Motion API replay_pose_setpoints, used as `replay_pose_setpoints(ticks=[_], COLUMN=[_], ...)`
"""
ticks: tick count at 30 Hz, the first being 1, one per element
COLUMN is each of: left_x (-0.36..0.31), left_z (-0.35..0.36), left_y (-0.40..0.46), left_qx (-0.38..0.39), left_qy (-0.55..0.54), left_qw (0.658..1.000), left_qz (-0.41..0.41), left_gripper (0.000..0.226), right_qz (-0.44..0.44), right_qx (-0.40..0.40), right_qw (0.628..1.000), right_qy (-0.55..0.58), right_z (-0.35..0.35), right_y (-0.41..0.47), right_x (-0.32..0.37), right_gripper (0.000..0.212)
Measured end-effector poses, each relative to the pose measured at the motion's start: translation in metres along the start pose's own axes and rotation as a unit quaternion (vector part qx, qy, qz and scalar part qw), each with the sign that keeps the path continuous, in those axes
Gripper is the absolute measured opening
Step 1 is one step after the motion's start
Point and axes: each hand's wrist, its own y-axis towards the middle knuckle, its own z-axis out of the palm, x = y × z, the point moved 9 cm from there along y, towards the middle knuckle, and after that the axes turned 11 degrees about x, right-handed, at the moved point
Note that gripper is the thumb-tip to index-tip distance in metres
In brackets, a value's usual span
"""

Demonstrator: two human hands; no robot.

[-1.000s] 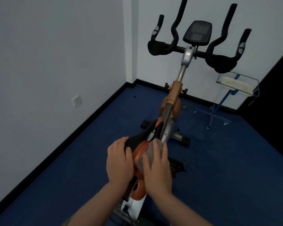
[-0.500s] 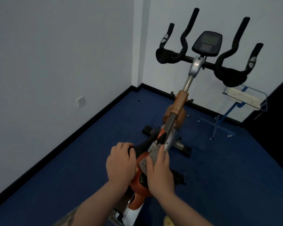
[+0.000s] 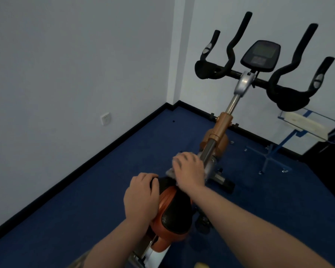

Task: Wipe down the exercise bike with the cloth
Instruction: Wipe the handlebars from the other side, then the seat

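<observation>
The exercise bike [image 3: 223, 122] stands in the room's corner, with black handlebars, a console [image 3: 260, 56] and an orange and black saddle [image 3: 172, 207] close below me. My left hand [image 3: 141, 200] rests on the saddle's left side, fingers curled over its front. My right hand [image 3: 189, 171] presses a grey cloth [image 3: 170, 172] against the frame just ahead of the saddle nose, beside the silver post. Only an edge of the cloth shows under the palm.
White walls close in at left and behind the bike. A blue-framed stand with a clear tray [image 3: 306, 124] sits at right on the blue carpet [image 3: 85, 190]. A dark panel [image 3: 333, 151] borders the far right. A wall socket [image 3: 105, 118] is at left.
My right hand has slid the cloth forward off the saddle to the frame by the post. The left hand stays on the saddle. The view has shifted, so the bike appears lower and further right.
</observation>
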Motion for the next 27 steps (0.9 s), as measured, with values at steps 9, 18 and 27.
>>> replay_pose_setpoints(ticks=[9,18,27], left_x=[0.007,0.011,0.017], left_z=[-0.001,-0.002,0.003], left_y=[-0.007,-0.035,-0.034], left_qx=[-0.014,0.018,0.097], left_qy=[-0.085,-0.191,-0.214], left_qw=[0.996,0.977,0.969], left_qz=[-0.015,0.089,0.075], left_gripper=[0.031,0.038,0.055], right_qz=[-0.123,-0.104,0.029], right_qx=[0.049,0.027,-0.005], right_qw=[0.991,0.994,0.989], right_qy=[0.002,-0.014,0.146], right_z=[0.004,0.031,0.018], right_y=[-0.033,-0.121,-0.083], right_x=[0.029,0.067,0.001], right_gripper=[0.040,0.050,0.047])
